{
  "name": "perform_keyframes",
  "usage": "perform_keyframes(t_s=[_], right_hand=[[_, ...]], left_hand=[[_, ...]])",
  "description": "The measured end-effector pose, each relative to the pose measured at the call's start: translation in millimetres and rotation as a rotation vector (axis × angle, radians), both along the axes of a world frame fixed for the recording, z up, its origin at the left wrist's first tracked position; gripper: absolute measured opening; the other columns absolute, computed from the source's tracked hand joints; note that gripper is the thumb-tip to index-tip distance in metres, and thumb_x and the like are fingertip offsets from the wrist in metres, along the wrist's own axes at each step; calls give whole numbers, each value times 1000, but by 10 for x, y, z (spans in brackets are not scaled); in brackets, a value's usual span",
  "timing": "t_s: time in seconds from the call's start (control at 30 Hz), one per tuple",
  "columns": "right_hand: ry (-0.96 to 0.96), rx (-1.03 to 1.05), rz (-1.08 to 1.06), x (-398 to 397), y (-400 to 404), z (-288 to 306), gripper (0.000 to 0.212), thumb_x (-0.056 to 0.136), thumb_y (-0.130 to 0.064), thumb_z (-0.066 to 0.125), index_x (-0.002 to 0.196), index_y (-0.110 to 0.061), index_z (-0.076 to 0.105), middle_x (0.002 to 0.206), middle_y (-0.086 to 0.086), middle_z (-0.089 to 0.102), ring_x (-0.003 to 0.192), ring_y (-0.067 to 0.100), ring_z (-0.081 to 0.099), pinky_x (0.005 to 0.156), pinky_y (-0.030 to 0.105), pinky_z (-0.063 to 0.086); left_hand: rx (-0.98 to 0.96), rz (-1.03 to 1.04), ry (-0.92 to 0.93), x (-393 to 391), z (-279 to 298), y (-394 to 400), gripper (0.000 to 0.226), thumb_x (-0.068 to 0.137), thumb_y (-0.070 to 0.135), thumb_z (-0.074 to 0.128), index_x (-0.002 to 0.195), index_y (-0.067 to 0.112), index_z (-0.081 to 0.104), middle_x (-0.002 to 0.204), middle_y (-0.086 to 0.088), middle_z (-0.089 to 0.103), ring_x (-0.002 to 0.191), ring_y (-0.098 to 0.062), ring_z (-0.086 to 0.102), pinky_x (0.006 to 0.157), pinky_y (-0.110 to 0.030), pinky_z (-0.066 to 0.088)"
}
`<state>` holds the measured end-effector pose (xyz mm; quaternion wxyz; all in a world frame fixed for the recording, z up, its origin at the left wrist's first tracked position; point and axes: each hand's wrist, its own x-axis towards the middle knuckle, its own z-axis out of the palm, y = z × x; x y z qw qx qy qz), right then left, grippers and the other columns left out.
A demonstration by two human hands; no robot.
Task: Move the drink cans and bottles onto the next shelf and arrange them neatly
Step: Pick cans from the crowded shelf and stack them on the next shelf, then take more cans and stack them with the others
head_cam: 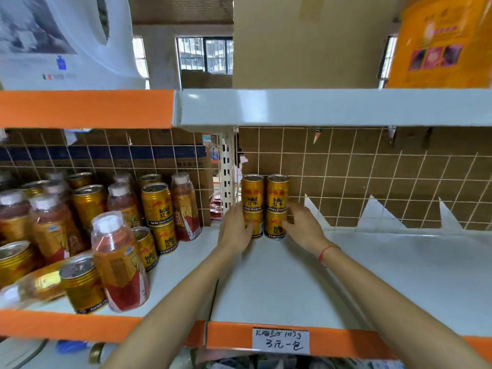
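Two stacks of gold Red Bull cans, two high each, stand at the back left corner of the right shelf (292,288): the left stack (252,193) and the right stack (277,193). My left hand (235,230) wraps the lower left can (257,225). My right hand (303,226) presses the lower right can (274,225) from its right side. On the left shelf (181,265) stand many more gold cans (157,203) and several clear bottles of reddish drink with white caps (119,262), some tilted.
A white slotted upright post (226,171) divides the two shelves. A wire grid backs both, with torn brown cardboard (372,177) behind. A handwritten price tag (281,340) sits on the orange front rail. An upper shelf (319,107) hangs overhead.
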<state>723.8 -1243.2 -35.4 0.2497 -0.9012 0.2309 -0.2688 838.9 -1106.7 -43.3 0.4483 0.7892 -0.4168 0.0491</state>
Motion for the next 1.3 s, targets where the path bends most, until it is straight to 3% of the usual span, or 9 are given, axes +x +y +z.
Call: perform_keyframes(t_s=[0.13, 0.33, 0.5, 0.7, 1.03, 1.3], right_hand=[[55, -88, 23, -141, 225, 120, 34, 87, -17, 55, 121, -15, 54, 115, 9, 59, 103, 28, 56, 82, 35, 48], [93, -115, 81, -298, 509, 274, 34, 88, -23, 56, 121, -16, 54, 119, 7, 58, 105, 26, 54, 85, 38, 48], [76, -112, 115, -393, 716, 276, 28, 86, -18, 56, 114, -13, 56, 112, 8, 60, 101, 26, 56, 80, 32, 46], [110, -110, 163, -470, 1009, 294, 49, 90, -21, 56, 136, -14, 44, 137, 7, 49, 124, 24, 46, 103, 35, 40], [158, -155, 268, -330, 1745, 319, 54, 93, -26, 54, 142, -11, 37, 146, 8, 40, 135, 22, 35, 110, 31, 27], [145, -173, 376, -119, 2704, 378, 52, 94, -25, 53, 142, -12, 37, 145, 7, 42, 134, 21, 36, 108, 30, 29]], left_hand=[[163, 68, -115, -151, 124, 201, 50, 93, 28, 54, 138, 11, 39, 136, -10, 50, 125, -27, 45, 105, -38, 35], [249, 79, -215, -380, 264, 442, 45, 91, 23, 50, 133, 7, 43, 126, -14, 55, 117, -29, 50, 100, -39, 40], [264, 120, -207, -549, 232, 673, 50, 93, 22, 50, 139, 7, 38, 136, -12, 49, 126, -27, 43, 106, -36, 33], [291, 176, -197, -672, 175, 1018, 50, 95, 23, 48, 142, 12, 34, 141, -9, 43, 131, -25, 37, 104, -35, 28], [291, 254, -217, -620, 196, 1860, 48, 96, 28, 46, 140, 14, 37, 137, -6, 49, 126, -23, 42, 101, -34, 30], [301, 374, -200, -534, 239, 3034, 43, 97, 29, 45, 137, 13, 42, 128, -8, 56, 119, -26, 49, 95, -37, 37]])
